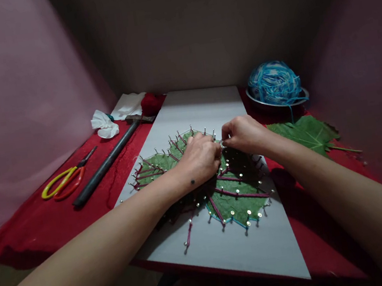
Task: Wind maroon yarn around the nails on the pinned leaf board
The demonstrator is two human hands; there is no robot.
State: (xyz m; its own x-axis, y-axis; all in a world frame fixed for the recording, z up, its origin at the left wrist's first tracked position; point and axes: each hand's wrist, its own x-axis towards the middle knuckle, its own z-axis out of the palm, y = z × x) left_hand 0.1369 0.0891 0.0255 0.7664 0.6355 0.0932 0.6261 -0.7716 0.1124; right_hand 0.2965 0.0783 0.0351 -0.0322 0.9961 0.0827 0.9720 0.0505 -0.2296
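Note:
A green leaf (238,188) lies on a white board (206,103), ringed by many upright nails. Purple thread runs between nails across the leaf, and blue thread (237,222) follows part of its lower edge. Over the leaf's middle rests my left hand (202,158), its fingers curled down near the upper nails; what they hold, if anything, is hidden. Just right of it, my right hand (237,132) pinches at a nail on the leaf's upper right edge. Whatever lies between its fingertips is too small to make out.
On the red cloth at left are scissors (66,179) with yellow and orange handles, a hammer (108,161) and crumpled white tissue (105,124). Red yarn (152,104) sits behind. At right, blue yarn (274,84) fills a metal bowl (259,101) behind a loose leaf (308,133).

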